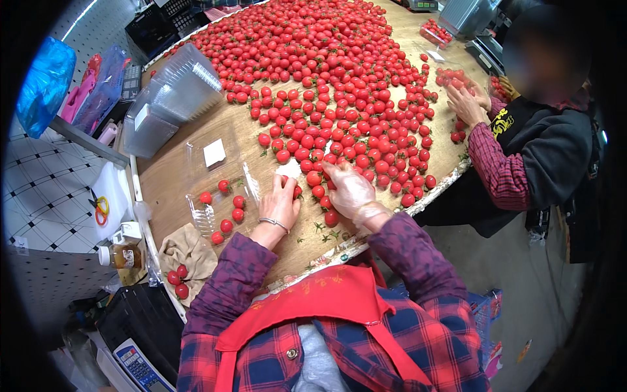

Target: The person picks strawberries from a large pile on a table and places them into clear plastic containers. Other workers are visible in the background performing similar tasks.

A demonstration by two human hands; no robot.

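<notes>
My left hand (280,206), bare with a bracelet at the wrist, has its fingertips on a cherry tomato (297,191) at the near edge of the pile. My right hand (350,191), in a clear plastic glove, reaches among the tomatoes (343,122); its fingertips are partly hidden, and whether they grip one cannot be told. Left of my left hand lies an open clear plastic clamshell box (200,215) with several tomatoes in its near half and a white label (214,153) on its other half. Loose green calyxes (325,238) lie near the table's front edge.
Stacked clear clamshells (171,93) stand at the left. A beige cloth (188,250) with a few tomatoes, a jar (120,256) and scissors (101,210) are at the left edge. At the right a co-worker's hands (465,105) handle tomatoes near a filled box (436,34).
</notes>
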